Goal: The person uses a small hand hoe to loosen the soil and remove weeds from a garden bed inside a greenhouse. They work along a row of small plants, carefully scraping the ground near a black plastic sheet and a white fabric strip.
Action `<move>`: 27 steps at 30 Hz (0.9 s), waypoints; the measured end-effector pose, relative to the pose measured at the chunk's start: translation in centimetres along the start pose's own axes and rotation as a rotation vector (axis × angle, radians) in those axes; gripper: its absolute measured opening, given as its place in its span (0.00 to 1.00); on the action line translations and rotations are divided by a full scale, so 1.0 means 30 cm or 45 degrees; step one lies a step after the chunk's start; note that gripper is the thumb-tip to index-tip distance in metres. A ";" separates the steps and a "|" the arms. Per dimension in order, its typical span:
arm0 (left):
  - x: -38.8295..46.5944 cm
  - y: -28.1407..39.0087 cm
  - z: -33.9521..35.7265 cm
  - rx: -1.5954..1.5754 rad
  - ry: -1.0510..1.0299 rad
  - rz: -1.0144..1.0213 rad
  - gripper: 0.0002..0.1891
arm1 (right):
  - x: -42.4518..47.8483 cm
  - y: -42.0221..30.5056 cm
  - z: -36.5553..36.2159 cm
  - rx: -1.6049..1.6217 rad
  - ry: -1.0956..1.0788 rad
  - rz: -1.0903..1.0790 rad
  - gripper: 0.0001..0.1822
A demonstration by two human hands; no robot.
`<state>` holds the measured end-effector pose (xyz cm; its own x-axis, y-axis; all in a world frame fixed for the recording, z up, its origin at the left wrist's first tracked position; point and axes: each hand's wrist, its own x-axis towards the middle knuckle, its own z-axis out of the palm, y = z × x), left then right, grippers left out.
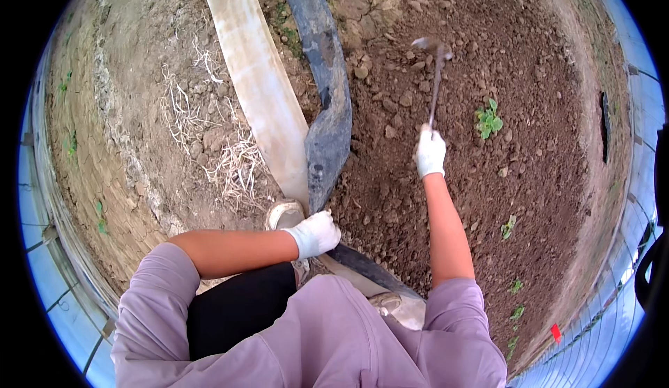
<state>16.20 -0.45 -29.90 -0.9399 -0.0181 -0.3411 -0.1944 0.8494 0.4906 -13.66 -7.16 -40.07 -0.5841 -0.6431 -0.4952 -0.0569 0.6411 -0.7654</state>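
In a white glove, my right hand (431, 152) grips the handle of a small hand hoe (435, 87), whose blurred head is over the brown loosened soil (392, 126). A leafy green seedling (488, 120) grows to the right of that hand. My left hand (316, 234), gloved in white too, is closed at the black plastic strip (328, 152), close to my shoe; whether its fingers pinch the strip I cannot tell. The pale, flat hose or film strip (266, 84) runs beside the black one and meets it near this hand.
Dry pale roots (238, 168) lie on the cracked ground at left. More seedlings (508, 227) stand in the soil at lower right. My shoes (285, 214) are by the strips. A red marker (555, 333) is near the right edge, by the greenhouse wall (601, 346).
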 end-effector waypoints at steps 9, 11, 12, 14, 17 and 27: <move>0.025 -0.001 -0.053 0.022 -0.079 0.002 0.05 | -0.294 0.208 -0.175 -0.659 -0.024 -0.577 0.22; 0.013 -0.001 -0.035 0.023 -0.090 -0.049 0.06 | -0.530 0.257 -0.269 -0.631 -0.113 0.037 0.20; 0.013 0.003 -0.034 0.029 -0.098 -0.054 0.06 | -0.635 0.327 -0.341 -0.635 -0.068 -0.012 0.19; 0.013 0.004 -0.021 0.006 -0.108 -0.048 0.06 | -0.787 0.356 -0.459 -0.733 -0.125 0.134 0.17; 0.019 -0.001 -0.033 0.031 -0.135 -0.038 0.06 | -0.873 0.423 -0.529 -0.750 -0.103 -0.013 0.17; 0.000 0.005 -0.023 0.104 -0.080 -0.060 0.05 | -0.332 -0.205 -0.172 0.532 0.188 -0.129 0.14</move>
<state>15.96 -0.69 -29.27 -0.9104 -0.0279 -0.4127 -0.2118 0.8885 0.4071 -11.67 -2.52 -28.31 -0.7036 -0.6077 -0.3683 0.1940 0.3343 -0.9223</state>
